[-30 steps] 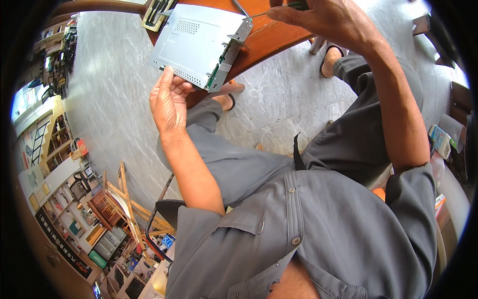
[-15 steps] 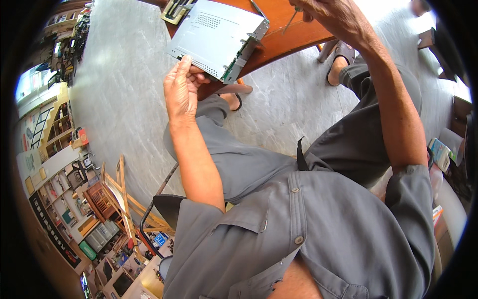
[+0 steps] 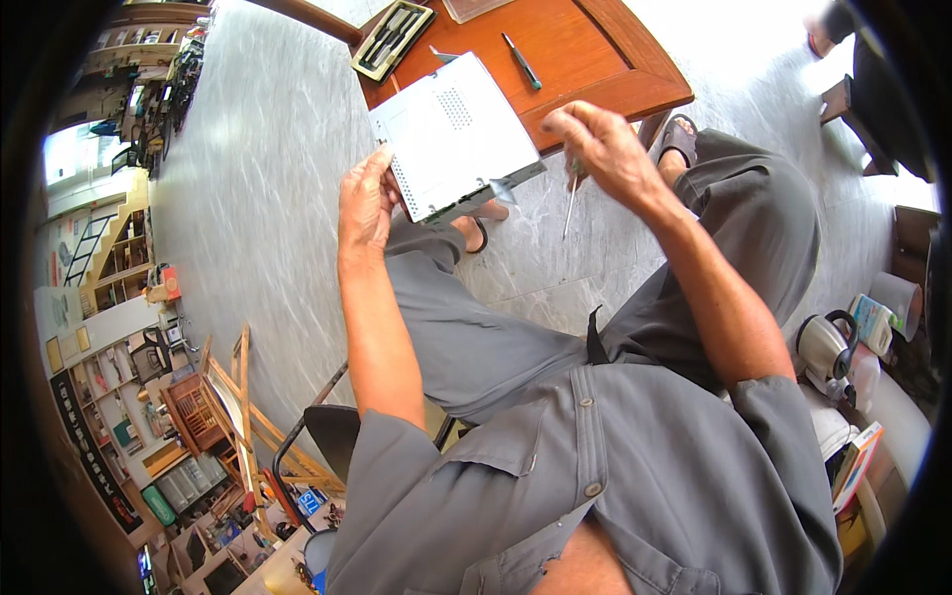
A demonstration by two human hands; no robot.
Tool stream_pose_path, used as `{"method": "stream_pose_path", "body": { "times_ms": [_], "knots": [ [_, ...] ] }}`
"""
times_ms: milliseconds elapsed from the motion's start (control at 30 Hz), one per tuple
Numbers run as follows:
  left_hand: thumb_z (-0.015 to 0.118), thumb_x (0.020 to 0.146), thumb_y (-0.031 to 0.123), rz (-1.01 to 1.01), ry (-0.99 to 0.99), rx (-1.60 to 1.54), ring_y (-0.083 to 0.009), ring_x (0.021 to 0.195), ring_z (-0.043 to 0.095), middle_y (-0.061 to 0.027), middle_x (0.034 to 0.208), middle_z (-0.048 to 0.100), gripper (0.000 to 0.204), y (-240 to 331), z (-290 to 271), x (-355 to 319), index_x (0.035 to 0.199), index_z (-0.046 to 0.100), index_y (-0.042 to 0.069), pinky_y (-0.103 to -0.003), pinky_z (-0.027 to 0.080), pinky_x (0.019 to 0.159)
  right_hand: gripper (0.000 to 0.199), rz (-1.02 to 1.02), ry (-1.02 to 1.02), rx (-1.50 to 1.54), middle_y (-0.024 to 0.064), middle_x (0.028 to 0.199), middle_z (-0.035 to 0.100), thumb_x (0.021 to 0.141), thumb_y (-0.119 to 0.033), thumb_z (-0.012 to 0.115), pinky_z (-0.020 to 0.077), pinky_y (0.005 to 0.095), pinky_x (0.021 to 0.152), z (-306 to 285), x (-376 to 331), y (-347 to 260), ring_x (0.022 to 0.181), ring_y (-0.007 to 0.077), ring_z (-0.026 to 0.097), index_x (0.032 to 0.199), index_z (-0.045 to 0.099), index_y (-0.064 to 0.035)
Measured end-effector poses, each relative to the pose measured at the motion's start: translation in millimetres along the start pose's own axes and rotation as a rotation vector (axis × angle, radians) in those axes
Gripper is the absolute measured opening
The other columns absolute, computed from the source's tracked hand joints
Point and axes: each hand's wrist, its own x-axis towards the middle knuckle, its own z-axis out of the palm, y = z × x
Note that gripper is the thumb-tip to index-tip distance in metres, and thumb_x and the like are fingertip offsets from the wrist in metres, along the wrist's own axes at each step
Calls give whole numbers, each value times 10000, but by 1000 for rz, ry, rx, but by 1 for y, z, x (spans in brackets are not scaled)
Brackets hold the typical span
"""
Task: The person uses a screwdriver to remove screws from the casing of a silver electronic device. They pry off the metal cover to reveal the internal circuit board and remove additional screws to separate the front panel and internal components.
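Observation:
My left hand [image 3: 367, 203] grips the near left edge of a flat silver metal-cased electronic unit [image 3: 456, 134], thumb on top and the other fingers partly hidden underneath. The case has a patch of vent holes and a row of small holes along one edge. It is tilted over the near edge of the wooden table [image 3: 635, 94]. To the right of the unit, my right hand [image 3: 605, 154] is closed around a screwdriver [image 3: 568, 211], its thin shaft pointing down toward me and its handle mostly hidden. The screwdriver stands apart from the unit.
On the table lie a second screwdriver [image 3: 522, 61] with a dark green handle and an open tool case [image 3: 394, 40] holding several tools. A kettle [image 3: 826, 345] stands at the right. A wooden folding frame [image 3: 243, 416] is at the left. Another person's foot [image 3: 820, 38] shows at the far right.
My right hand has come down and closer to me with the screwdriver, whose shaft now points more toward me. The unit has turned and tilted in my left hand. More of the tabletop shows.

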Motion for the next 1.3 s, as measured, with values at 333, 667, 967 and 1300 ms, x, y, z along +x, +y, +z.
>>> {"method": "stream_pose_path", "body": {
  "times_ms": [333,667,967,1300],
  "knots": [
    [639,985,498,324,167,1313,-272,628,603,-161,712,663,568,52,22,52,824,698,-43,-417,470,633,508,63,-3,155,172,852,683,981,-207,646,548,389,767,65,-48,-9,804,246,705,1437,538,-11],
    [661,969,489,455,471,1351,-340,712,630,-204,765,679,531,46,45,39,867,717,-29,-458,501,725,443,-26,-26,145,224,960,718,978,-196,649,556,431,749,61,-38,0,771,380,704,1380,565,-29],
    [711,954,456,382,487,1338,-197,625,504,-70,637,560,496,48,53,41,849,696,-28,-380,468,644,333,74,-9,249,48,723,582,1007,-187,649,458,306,599,55,-28,7,618,107,540,1302,639,-34],
    [710,974,439,398,525,1294,-147,617,446,-35,616,507,510,43,58,36,790,652,-32,-336,420,589,290,373,16,568,20,728,612,1013,-296,692,460,276,547,38,-20,4,610,52,550,1017,698,-6]
  ]
}}
